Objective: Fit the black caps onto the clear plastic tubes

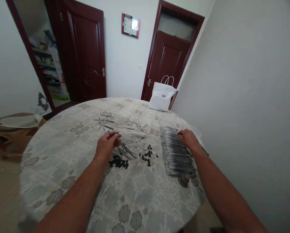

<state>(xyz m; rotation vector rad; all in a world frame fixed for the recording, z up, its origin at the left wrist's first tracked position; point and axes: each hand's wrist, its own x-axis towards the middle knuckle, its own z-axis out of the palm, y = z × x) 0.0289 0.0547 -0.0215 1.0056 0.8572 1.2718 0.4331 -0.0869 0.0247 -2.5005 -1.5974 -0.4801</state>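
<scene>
My left hand (109, 142) hovers over the near left side of a loose spread of slim whitish and dark sticks (125, 123) that look like pen parts. Its fingers are curled together in a pinch; what they hold is too small to make out. Just below it lies a pile of small black caps or plugs (119, 162), with a looser scatter of the same black pieces (147, 155) to the right. My right hand (188, 138) is at the far end of a neat row of pens (176, 152), its fingertips closed on the end of one.
A patterned cloth covers the round table (74, 155). A white paper bag (161, 96) stands at its far right edge. Clear plastic (195, 130) lies beyond the right hand, and a round object (183, 181) sits below the row. A wooden chair (16, 136) is at left.
</scene>
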